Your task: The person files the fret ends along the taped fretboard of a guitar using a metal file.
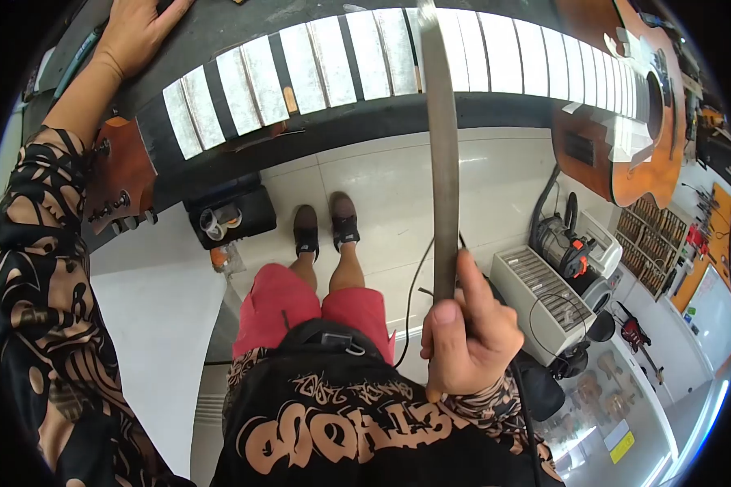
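My right hand (473, 341) is closed around the near end of a long flat metal file (443, 162), index finger stretched along it. The file points away from me, and its far end crosses over an acoustic guitar's fretboard (280, 71). White masking strips (503, 53) cover the spaces between the frets. To the left, the wooden headstock (122, 174) with its tuning pegs lies by my left forearm. My left hand (140, 36) rests on the dark workbench (227, 20), thumb apart and fingertips partly cut off by the frame edge.
The guitar body (658, 162), with tape around its soundhole, lies at the right. Below it stand a white drawer unit (540, 296) and a machine with orange knobs (564, 247). A black box (231, 215) holding tape rolls sits under the bench. A pen (77, 61) lies near my left wrist.
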{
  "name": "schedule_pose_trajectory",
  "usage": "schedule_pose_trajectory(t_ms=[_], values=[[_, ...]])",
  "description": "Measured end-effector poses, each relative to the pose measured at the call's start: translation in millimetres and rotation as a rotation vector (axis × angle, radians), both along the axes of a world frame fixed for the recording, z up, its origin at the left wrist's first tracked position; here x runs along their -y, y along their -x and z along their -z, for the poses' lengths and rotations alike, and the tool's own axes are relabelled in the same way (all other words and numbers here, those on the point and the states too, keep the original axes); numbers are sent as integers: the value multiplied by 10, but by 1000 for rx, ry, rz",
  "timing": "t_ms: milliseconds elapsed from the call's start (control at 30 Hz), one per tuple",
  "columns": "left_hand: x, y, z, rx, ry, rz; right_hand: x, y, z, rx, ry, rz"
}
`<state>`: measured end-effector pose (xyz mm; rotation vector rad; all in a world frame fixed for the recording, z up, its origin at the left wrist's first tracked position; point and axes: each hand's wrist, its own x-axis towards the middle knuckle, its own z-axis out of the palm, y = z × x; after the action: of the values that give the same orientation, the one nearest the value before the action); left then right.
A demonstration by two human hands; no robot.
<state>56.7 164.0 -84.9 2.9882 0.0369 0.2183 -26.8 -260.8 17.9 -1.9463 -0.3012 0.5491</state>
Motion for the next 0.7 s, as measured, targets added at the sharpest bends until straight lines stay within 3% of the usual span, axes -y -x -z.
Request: schedule_pose_trajectory(t_ms=[133,500,700], values=[[-17,39,62,19,-4,6,67,184,100,-38,-22,51],[-15,-9,17,5,-10,-5,223,386,133,49,-47,-96],[-10,1,12,-5,7,-16,-342,-163,78,171,7,-113]])
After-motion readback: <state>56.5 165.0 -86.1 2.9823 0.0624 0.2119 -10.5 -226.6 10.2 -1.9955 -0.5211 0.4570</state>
